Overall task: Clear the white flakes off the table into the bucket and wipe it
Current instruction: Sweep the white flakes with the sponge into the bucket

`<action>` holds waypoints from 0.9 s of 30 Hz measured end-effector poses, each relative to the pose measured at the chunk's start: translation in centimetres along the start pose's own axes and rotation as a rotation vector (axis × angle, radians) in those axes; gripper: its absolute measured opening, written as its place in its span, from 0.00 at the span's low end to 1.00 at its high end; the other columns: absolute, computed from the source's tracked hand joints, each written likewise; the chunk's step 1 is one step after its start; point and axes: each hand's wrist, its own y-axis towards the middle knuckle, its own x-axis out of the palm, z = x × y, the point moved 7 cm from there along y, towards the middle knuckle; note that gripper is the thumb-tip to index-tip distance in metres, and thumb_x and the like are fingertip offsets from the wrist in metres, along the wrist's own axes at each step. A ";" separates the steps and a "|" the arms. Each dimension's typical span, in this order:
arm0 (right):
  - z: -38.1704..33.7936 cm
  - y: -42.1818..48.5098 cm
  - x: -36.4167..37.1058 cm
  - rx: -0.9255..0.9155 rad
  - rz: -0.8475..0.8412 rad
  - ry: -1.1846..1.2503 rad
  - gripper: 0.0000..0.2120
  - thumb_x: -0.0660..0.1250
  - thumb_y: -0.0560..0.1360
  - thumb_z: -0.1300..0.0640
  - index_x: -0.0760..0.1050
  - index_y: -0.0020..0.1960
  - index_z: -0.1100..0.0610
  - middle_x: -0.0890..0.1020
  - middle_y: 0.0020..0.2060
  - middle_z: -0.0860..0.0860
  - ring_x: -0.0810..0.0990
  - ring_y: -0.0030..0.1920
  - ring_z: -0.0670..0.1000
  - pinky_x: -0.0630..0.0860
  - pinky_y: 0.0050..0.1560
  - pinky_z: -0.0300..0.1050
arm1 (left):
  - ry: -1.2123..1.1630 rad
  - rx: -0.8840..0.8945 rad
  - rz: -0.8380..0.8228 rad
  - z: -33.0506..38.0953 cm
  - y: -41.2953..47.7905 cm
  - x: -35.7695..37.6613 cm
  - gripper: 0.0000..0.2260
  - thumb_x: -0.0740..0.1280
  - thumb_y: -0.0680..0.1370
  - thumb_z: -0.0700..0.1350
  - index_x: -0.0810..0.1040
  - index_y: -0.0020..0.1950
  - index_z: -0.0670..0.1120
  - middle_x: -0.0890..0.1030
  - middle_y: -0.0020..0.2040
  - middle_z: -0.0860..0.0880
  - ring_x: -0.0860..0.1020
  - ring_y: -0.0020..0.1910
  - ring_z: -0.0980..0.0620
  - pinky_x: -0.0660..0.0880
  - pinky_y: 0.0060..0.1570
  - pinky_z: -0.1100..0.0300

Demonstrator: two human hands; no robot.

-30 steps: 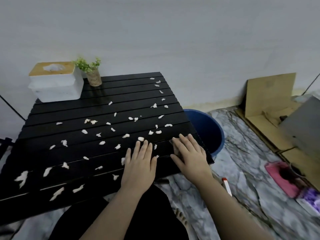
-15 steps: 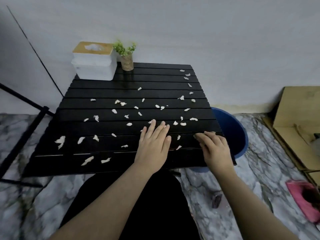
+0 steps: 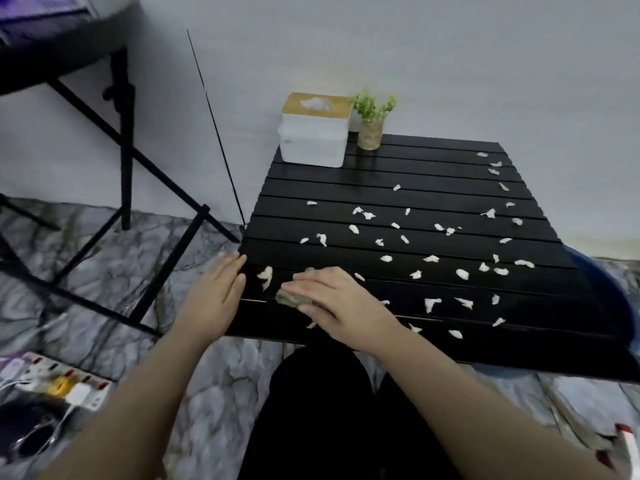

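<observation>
A black slatted table (image 3: 433,161) carries many white flakes (image 3: 431,258), scattered mostly over its middle and right side. My right hand (image 3: 332,299) lies flat near the front left corner, pressing a small grey-brown cloth (image 3: 291,296) onto the slats. My left hand (image 3: 216,292) is open with fingers extended, its fingertips at the table's left edge and one larger flake (image 3: 266,274) just right of them. The blue bucket (image 3: 613,289) stands on the floor at the table's right side, mostly hidden behind the tabletop.
A white tissue box with a wooden lid (image 3: 315,133) and a small potted plant (image 3: 372,123) stand at the table's far left corner. Black stand legs (image 3: 126,140) rise at the left. A power strip (image 3: 62,382) lies on the marble floor, lower left.
Both hands have moved from the table's front right, near the bucket, across to its front left corner. The view has swung left with them. The flakes lie as before.
</observation>
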 end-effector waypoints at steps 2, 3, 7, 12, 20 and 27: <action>0.1 3.0 1.9 -0.015 -0.036 -0.063 0.17 0.57 0.75 0.53 0.76 0.60 0.53 0.79 0.57 0.53 0.73 0.56 0.54 0.72 0.59 0.52 | 0.064 0.018 -0.065 -1.4 0.8 0.6 0.27 0.48 0.77 0.57 0.60 0.73 0.45 0.59 0.76 0.47 0.52 0.76 0.52 0.50 0.73 0.56; 0.3 4.2 2.7 -0.027 -0.057 -0.112 0.17 0.56 0.74 0.52 0.77 0.59 0.52 0.79 0.57 0.53 0.74 0.56 0.56 0.74 0.56 0.56 | 0.058 0.025 -0.096 -1.7 0.9 1.1 0.27 0.48 0.77 0.57 0.58 0.74 0.46 0.56 0.76 0.48 0.52 0.75 0.53 0.49 0.73 0.58; 1.3 6.4 5.5 -0.110 -0.171 -0.263 0.16 0.57 0.73 0.53 0.79 0.55 0.52 0.80 0.55 0.53 0.76 0.54 0.59 0.78 0.44 0.60 | 0.022 0.052 -0.065 -1.8 0.7 1.8 0.27 0.47 0.77 0.54 0.57 0.74 0.46 0.54 0.77 0.48 0.51 0.75 0.54 0.47 0.73 0.59; 3.2 4.7 3.1 -0.197 -0.295 -0.209 0.15 0.65 0.72 0.58 0.78 0.58 0.53 0.81 0.55 0.51 0.74 0.54 0.53 0.74 0.55 0.53 | 0.147 0.075 -0.071 -1.7 1.0 1.7 0.28 0.44 0.76 0.55 0.53 0.75 0.47 0.52 0.77 0.51 0.46 0.76 0.55 0.45 0.75 0.56; 3.1 3.6 -0.8 -0.291 -0.295 -0.193 0.14 0.59 0.76 0.53 0.80 0.55 0.55 0.82 0.53 0.52 0.74 0.54 0.50 0.70 0.59 0.46 | 0.155 0.078 -0.075 -1.7 1.1 2.0 0.28 0.44 0.76 0.55 0.53 0.75 0.47 0.52 0.77 0.50 0.46 0.75 0.57 0.45 0.74 0.57; 4.2 1.9 1.2 -0.162 -0.364 -0.144 0.16 0.59 0.74 0.54 0.79 0.57 0.55 0.81 0.54 0.53 0.71 0.56 0.48 0.69 0.60 0.46 | 0.159 0.050 -0.028 -1.1 1.1 1.5 0.27 0.46 0.76 0.55 0.57 0.74 0.47 0.55 0.77 0.50 0.48 0.76 0.53 0.45 0.74 0.55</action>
